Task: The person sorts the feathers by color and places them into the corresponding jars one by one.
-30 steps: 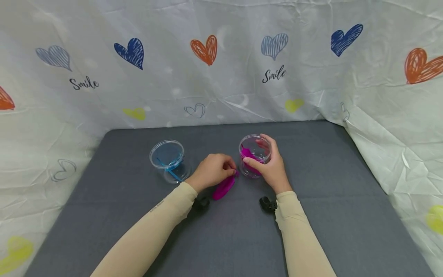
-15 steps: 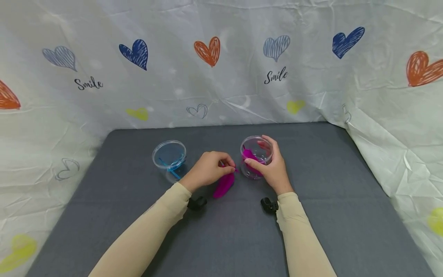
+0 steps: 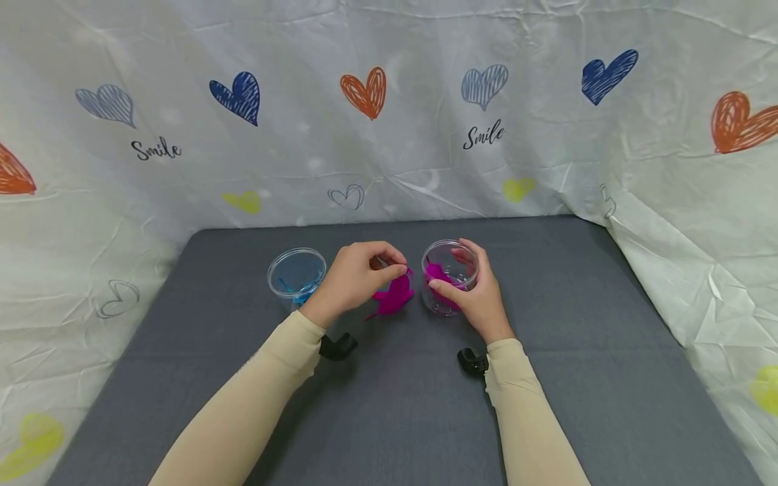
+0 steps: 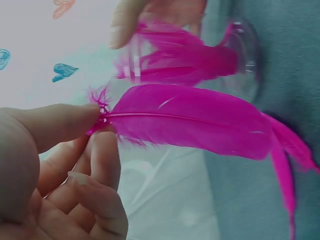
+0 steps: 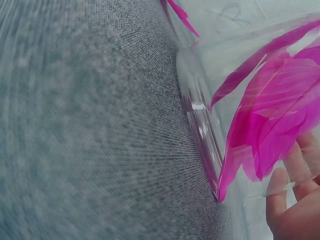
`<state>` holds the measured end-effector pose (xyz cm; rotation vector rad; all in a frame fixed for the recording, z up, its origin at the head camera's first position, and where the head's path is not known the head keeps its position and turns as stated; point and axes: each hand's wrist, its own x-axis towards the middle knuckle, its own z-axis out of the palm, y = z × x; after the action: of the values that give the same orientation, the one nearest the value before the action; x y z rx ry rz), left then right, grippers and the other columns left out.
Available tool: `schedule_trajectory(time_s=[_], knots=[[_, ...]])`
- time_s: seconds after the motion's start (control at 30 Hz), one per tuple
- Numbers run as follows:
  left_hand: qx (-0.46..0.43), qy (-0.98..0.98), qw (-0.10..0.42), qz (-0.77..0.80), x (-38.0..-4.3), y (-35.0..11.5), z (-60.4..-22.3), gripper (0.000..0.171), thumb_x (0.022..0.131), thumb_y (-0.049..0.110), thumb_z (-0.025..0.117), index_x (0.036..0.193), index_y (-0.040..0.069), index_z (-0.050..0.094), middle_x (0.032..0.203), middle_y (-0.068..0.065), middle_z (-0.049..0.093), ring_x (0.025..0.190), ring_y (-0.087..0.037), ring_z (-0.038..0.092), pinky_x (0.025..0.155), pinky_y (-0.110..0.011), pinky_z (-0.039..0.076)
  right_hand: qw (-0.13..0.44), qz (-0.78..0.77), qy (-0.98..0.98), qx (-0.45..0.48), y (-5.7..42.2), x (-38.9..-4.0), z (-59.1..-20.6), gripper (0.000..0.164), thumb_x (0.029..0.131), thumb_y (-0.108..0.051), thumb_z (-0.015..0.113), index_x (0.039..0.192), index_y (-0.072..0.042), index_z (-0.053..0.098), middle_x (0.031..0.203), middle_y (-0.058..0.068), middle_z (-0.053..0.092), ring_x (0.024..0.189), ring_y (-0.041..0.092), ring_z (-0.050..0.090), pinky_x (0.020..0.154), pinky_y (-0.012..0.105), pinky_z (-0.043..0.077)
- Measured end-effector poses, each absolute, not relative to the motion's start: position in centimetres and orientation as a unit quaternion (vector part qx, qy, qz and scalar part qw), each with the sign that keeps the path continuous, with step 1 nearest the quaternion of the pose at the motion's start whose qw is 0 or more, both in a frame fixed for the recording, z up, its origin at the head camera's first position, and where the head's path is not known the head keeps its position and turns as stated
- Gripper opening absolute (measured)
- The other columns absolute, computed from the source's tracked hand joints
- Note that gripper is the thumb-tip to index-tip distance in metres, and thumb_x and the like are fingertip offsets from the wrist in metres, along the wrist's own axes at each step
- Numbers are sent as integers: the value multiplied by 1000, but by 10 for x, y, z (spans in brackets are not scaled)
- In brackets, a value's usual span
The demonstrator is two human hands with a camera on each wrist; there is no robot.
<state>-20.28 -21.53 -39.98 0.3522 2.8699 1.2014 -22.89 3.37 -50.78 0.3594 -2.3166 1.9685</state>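
My left hand (image 3: 360, 278) pinches magenta feathers (image 3: 396, 294) between thumb and forefinger, just left of a clear plastic cup (image 3: 433, 307). In the left wrist view, one broad feather (image 4: 192, 122) extends from the fingertips by its fluffy end. Two narrower magenta tips (image 4: 285, 180) show past its far end. My right hand (image 3: 485, 297) grips the upright cup from the right, thumb at the front and fingers behind. Through the cup's wall, more magenta feathers (image 5: 280, 110) show in the right wrist view.
A second clear cup (image 3: 296, 254) with blue pieces (image 3: 299, 295) inside stands to the left, partly hidden by my left hand. Dark grey cloth (image 3: 401, 405) covers the table. A white curtain (image 3: 419, 182) printed with hearts hangs behind it.
My left hand has risen and moved away from me, lifting the magenta feathers off the table beside the cup. The right hand stays on its cup.
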Motion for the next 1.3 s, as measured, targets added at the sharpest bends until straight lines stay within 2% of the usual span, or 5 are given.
schedule_trajectory(time_s=[0.2, 0.47, 0.77, 0.9, 1.3], knots=[[110, 901, -34, 418, -206, -212, -378, 7, 100, 32, 80, 106, 29, 79, 98, 8, 77, 82, -17, 71, 75, -39, 57, 42, 643, -756, 119, 33, -228, -507, 88, 88, -39, 91, 161, -33, 42, 157, -1, 58, 149, 19, 51, 125, 57, 43], [127, 857, -43, 498, -212, -193, -356, 14, 101, 33, 79, 111, 24, 80, 102, 3, 79, 85, -18, 74, 84, -40, 63, 37, 649, -750, 121, 35, -227, -509, 89, 88, -40, 91, 162, -31, 40, 160, 8, 55, 151, 21, 49, 126, 59, 41], [118, 849, -59, 512, -224, -174, -352, 15, 102, 35, 78, 112, 24, 80, 102, 5, 78, 82, -19, 73, 83, -39, 61, 34, 653, -747, 120, 34, -229, -509, 89, 89, -38, 90, 162, -28, 40, 158, 6, 57, 152, 26, 49, 123, 58, 45], [118, 847, -70, 514, -229, -168, -356, 16, 102, 33, 78, 112, 21, 81, 102, 2, 79, 82, -19, 73, 82, -39, 62, 36, 652, -747, 120, 32, -230, -508, 91, 87, -40, 91, 162, -29, 41, 156, -2, 59, 152, 27, 49, 121, 58, 48], [105, 838, -77, 531, -238, -154, -376, 16, 102, 31, 78, 112, 19, 81, 102, -1, 79, 83, -24, 74, 78, -36, 63, 34, 651, -750, 115, 34, -231, -509, 91, 87, -41, 92, 161, -33, 41, 156, -6, 57, 148, 19, 52, 113, 53, 55]])
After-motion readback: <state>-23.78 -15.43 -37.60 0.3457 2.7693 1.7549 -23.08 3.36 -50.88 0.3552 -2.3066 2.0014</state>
